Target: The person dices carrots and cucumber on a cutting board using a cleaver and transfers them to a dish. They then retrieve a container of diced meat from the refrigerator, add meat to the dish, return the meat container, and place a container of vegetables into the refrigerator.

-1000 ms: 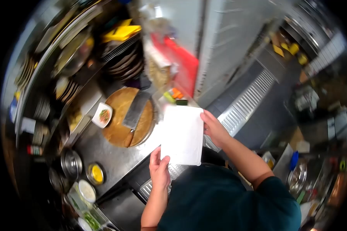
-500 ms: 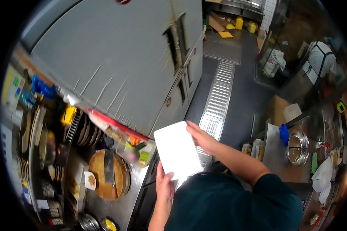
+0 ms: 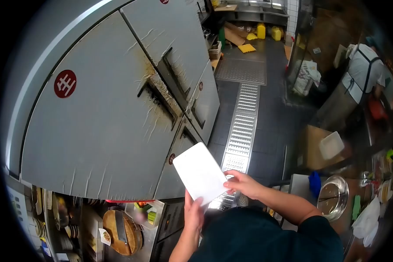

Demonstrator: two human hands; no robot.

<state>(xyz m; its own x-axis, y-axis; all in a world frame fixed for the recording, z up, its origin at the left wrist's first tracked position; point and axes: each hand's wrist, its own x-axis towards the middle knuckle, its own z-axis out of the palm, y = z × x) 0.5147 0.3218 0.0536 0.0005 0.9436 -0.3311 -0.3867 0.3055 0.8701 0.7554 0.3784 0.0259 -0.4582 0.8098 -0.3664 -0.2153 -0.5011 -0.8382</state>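
Observation:
Both hands hold a white rectangular piece (image 3: 201, 172) with rounded corners in front of my body. Whether it is a lid, a tray or a shallow box I cannot tell. My left hand (image 3: 194, 210) grips its near left corner, thumb on the upper face and fingers hidden behind. At the right edge, my right hand (image 3: 241, 183) is closed on it, with the thumb over the face. Behind the piece stands a large grey refrigerator (image 3: 100, 131) with dark, worn handles and doors shut.
At lower left, a cleaver (image 3: 120, 227) lies on a round chopping board (image 3: 131, 242), beside a small white dish (image 3: 105, 236) and a vegetable tray (image 3: 152, 209). A metal drain grate (image 3: 242, 126) runs along the floor. A co-worker (image 3: 366, 70) bends at right, beyond a metal bowl (image 3: 333, 198).
My view has swung up and left, so more of the refrigerator shows and the chopping board sits lower. My right hand has moved from the piece's far corner down its right edge.

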